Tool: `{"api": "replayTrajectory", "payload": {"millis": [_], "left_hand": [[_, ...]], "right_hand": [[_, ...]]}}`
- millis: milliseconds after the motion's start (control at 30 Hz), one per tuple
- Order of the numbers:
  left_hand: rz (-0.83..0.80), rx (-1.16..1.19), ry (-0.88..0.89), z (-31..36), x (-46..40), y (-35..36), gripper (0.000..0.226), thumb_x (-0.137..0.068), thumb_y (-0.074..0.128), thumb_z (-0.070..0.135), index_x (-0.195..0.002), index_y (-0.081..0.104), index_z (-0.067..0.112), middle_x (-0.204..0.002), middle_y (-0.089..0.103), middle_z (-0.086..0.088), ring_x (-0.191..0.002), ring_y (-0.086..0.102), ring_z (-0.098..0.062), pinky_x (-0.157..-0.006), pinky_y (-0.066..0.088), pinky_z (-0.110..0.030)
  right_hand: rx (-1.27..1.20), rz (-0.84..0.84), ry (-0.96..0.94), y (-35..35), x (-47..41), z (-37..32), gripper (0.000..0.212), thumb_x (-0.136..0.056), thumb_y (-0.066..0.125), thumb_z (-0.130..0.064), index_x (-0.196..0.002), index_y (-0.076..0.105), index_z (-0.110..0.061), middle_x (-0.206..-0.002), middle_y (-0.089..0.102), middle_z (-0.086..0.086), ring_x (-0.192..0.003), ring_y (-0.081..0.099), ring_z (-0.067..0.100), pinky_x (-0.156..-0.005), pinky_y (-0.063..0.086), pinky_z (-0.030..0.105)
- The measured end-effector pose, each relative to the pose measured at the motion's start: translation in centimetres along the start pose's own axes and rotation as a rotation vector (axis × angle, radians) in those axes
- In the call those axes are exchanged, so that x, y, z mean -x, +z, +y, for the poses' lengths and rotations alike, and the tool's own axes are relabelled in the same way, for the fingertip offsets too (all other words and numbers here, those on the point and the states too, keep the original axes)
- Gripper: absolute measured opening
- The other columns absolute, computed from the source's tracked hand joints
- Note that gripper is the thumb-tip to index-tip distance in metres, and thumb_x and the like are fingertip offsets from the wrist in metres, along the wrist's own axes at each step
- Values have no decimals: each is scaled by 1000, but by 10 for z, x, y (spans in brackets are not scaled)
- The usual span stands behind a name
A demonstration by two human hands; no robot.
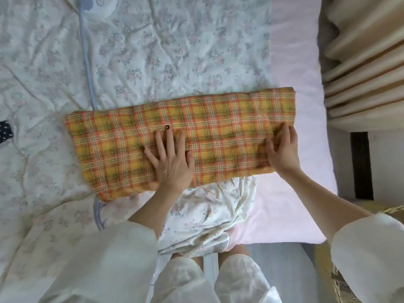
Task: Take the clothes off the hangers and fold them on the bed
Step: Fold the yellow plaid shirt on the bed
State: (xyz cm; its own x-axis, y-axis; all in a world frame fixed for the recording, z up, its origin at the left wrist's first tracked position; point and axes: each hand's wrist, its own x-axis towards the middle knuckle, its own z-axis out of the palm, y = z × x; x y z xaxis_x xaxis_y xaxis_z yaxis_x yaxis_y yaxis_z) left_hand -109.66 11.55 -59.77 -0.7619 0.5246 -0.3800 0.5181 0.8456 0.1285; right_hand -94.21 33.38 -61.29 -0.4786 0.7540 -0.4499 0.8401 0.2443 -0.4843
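Observation:
A yellow and orange plaid garment (218, 127) lies folded into a long strip across the bed (290, 62), with one dark button showing near its middle. My left hand (170, 158) rests flat on the strip's centre, fingers spread. My right hand (283, 149) sits on the strip's right end, fingers curled into the cloth at its near right corner. A white floral garment (207, 213) lies bunched on the bed's near edge, partly under the plaid strip. No hanger is in view.
A floral quilt (153, 51) with a blue trim covers the left and far side of the bed over a pink sheet. Beige curtains (360, 62) hang at the right. A wicker basket (345, 283) stands at the lower right. A dark dotted cloth (5, 132) shows at the left edge.

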Motion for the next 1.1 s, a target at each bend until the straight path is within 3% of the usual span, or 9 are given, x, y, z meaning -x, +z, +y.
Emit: {"api": "replayTrajectory", "payload": {"millis": [167,233,300,433,567,700,833,967,1100], "left_hand": [[-58,-28,201,67,-11,7,57,-98,28,42,-151,8,32,-160,-3,-1,-145,-15,-29,-109,-10,-66],[-84,-62,239,83,-12,12,58,-98,27,45,-151,6,33,-160,-4,-1,-145,-16,-28,-109,-11,-65],[-96,-80,239,94,-13,16,58,-98,27,47,-151,5,34,-160,-6,-2,-144,-17,-28,-109,-10,-65],[-106,-95,203,97,-14,20,58,-98,26,47,-150,4,35,-159,-11,-2,-144,-18,-27,-110,-11,-63],[-113,-117,199,93,-12,21,58,-97,20,52,-150,0,37,-159,-11,-1,-144,-18,-27,-108,-11,-62],[-104,-163,165,80,-8,25,59,-94,11,56,-149,-4,38,-159,-9,-3,-144,-16,-29,-109,-9,-64],[-124,-233,59,66,-5,25,61,-95,13,56,-148,-9,37,-159,-12,-4,-144,-17,-29,-110,-5,-65],[-105,-219,70,70,-7,20,60,-97,20,48,-150,-5,34,-159,-10,-6,-144,-15,-30,-110,-4,-66],[-43,-191,194,89,-22,10,61,-97,28,44,-150,0,33,-159,-5,-6,-145,-12,-32,-109,-6,-65]], "right_hand": [[-593,-61,453,-20,-6,23,36,-93,51,-33,-103,59,1,-95,60,7,-92,58,24,-91,51,48],[-624,-54,443,-22,-3,35,32,-93,50,-21,-87,56,10,-79,57,9,-78,54,23,-85,52,54],[-562,-9,365,-22,2,44,30,-93,52,-23,-78,54,3,-71,56,2,-72,53,20,-71,52,41],[-479,-112,224,-17,12,43,22,-93,56,-28,-78,51,-14,-73,53,-8,-67,49,4,-57,37,18],[-488,-25,188,-15,18,50,12,-98,46,-15,-89,48,-6,-73,50,-8,-67,46,3,-53,35,10],[-338,89,113,-22,15,54,17,-100,38,-16,-95,47,-2,-68,49,-1,-65,44,22,-56,31,32],[-230,45,299,-18,5,63,21,-99,38,-19,-105,49,-3,-86,54,5,-79,50,27,-65,41,36],[-281,22,311,-25,-15,57,16,-80,41,-18,-90,53,-15,-84,56,2,-84,53,28,-67,46,33],[-563,52,226,-51,-49,34,47,-96,47,-29,-137,40,-8,-119,53,2,-106,50,16,-91,42,28]]}}
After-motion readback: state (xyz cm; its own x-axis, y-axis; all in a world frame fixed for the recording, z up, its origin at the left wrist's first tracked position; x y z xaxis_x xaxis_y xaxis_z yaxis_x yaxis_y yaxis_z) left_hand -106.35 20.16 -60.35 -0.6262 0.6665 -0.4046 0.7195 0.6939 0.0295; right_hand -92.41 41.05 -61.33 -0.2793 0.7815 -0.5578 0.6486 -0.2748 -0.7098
